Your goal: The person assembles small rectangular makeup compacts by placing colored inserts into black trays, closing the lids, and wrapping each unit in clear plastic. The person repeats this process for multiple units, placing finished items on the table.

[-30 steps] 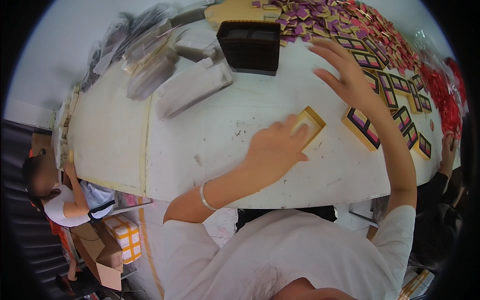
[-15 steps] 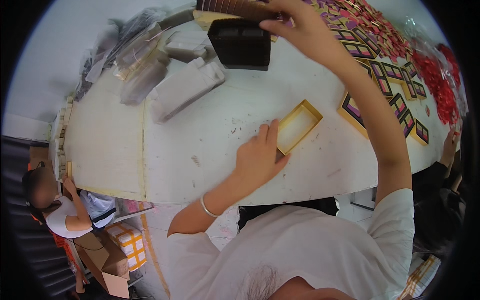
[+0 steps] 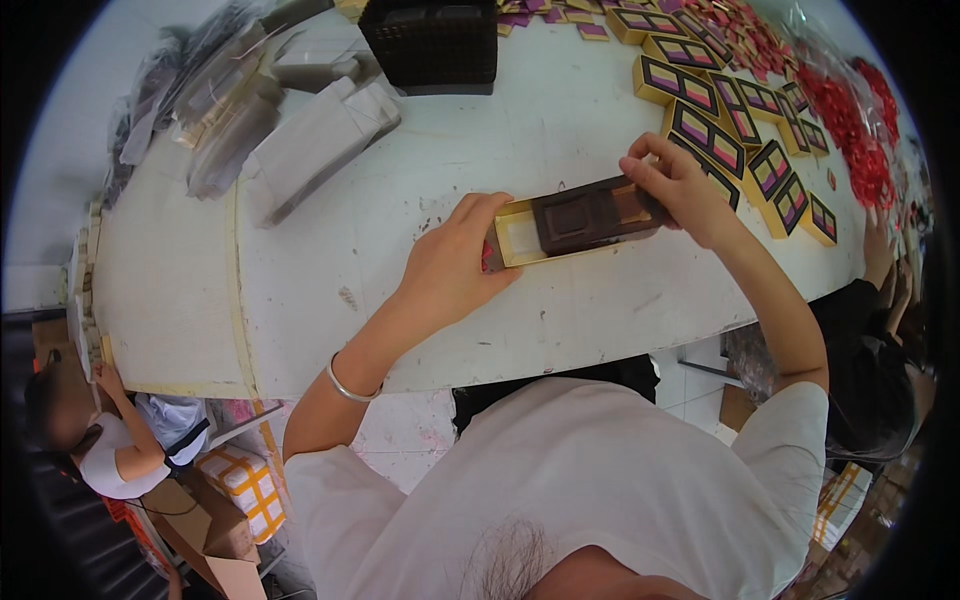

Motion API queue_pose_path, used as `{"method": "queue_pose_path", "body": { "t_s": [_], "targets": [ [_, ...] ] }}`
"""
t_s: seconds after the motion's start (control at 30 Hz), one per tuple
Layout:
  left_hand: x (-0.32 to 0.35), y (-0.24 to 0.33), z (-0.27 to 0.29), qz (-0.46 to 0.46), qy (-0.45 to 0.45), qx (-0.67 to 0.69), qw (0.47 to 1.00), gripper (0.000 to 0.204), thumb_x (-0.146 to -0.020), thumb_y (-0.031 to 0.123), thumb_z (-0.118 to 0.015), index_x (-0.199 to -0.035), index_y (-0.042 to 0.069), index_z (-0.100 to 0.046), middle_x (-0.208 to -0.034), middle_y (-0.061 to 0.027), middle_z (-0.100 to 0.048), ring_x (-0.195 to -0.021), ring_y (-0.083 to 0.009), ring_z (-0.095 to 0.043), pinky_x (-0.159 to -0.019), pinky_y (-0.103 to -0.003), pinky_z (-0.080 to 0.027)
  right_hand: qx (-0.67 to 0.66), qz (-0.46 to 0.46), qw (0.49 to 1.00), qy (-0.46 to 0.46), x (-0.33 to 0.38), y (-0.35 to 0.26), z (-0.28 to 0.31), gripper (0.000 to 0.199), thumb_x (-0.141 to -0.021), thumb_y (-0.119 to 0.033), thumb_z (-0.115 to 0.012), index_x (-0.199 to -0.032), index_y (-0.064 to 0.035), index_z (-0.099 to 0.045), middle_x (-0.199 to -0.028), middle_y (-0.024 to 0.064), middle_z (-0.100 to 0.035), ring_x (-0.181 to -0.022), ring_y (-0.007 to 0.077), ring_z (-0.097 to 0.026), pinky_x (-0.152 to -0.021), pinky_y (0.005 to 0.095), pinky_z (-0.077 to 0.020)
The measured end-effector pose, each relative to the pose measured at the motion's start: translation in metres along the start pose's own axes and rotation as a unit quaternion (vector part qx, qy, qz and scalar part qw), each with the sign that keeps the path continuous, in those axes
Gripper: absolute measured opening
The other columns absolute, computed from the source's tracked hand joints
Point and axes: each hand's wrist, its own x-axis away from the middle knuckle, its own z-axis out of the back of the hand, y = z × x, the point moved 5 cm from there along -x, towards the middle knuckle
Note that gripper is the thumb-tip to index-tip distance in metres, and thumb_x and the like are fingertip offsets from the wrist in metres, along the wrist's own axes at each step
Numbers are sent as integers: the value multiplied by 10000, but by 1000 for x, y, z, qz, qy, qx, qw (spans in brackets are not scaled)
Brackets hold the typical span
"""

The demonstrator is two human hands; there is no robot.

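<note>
Left fingers (image 3: pixel 482 207) hold a gold box (image 3: pixel 521 240), right fingers (image 3: pixel 648 174) a brown tray (image 3: pixel 580 220) partly over it.

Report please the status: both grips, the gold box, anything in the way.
Left grip on gold box, left end. Right grip on dark tray, right end. Tray over box, box's left part uncovered. Filled boxes close beyond, at right.

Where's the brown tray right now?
In the head view, right of centre: the brown tray is in the right hand, over most of the gold box.
</note>
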Motion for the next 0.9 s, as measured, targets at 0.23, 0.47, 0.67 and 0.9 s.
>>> {"method": "queue_pose_path", "body": {
  "t_s": [0.23,0.47,0.67,0.9],
  "targets": [
    [-3,10,-3,20,-22,-2,1000,630,-696,155,-748,-1242,76,-444,-1171,-62,-512,-806,-228,-605,-714,-334,-496,179,102,978,-18,12,-14,-29,154,-917,-165,-572,-1001,-43,-528,-823,74,-566,-554,91,-490,-480,229,-426],
    [-5,0,6,16,-40,9,999,636,-684,135,-758,-1249,108,-467,-1154,-32,-527,-776,-205,-588,-701,-307,-493,344,421,834,-88,47,-23,-17,333,-767,10,-638,-1099,-4,-617,-999,131,-531,-761,206,-563,-631,306,-492],
    [-10,1,9,38,-68,49,996,647,-640,95,-780,-1227,91,-509,-1104,-34,-542,-773,-178,-528,-685,-283,-463,570,570,587,-69,49,-26,-36,301,-680,-34,-645,-948,95,-607,-787,91,-519,-680,169,-556,-574,277,-474],
    [-11,1,8,11,-45,48,998,667,-612,70,-791,-1223,85,-525,-1054,-32,-546,-794,-160,-491,-663,-266,-433,565,590,570,-90,51,-28,-30,244,-723,-55,-624,-926,81,-602,-709,58,-502,-625,147,-561,-511,257,-460]
  ]
}}
